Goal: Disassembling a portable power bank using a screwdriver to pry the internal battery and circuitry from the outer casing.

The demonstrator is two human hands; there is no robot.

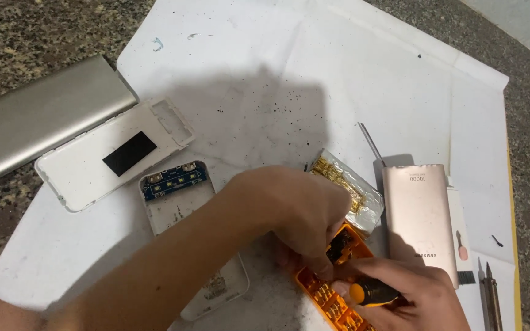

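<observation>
The left hand [299, 211] reaches across from the lower left and presses its fingertips down into the orange bit case [332, 288], at the case's upper end. Its fingers are curled and pinched at a dark slot in the case; whether they hold a bit cannot be told (the knuckles hide the tips). The right hand [409, 291] comes in from the lower right, clenched around a screwdriver [369, 293] with an orange-and-black handle. The handle lies across the case, its orange cap pointing left toward the left fingertips.

The case's long axis runs diagonally from upper right to lower left, directly under both hands; the left hand is the nearer to its open slot. Both hands touch or nearly touch above it.

Just beyond the case lies a foil pack [351, 187]. A pink power bank [418, 217] lies to the right, an opened white shell with a blue board [176, 178] to the left. All rest on white paper [265, 73] over the counter [19, 30].
</observation>
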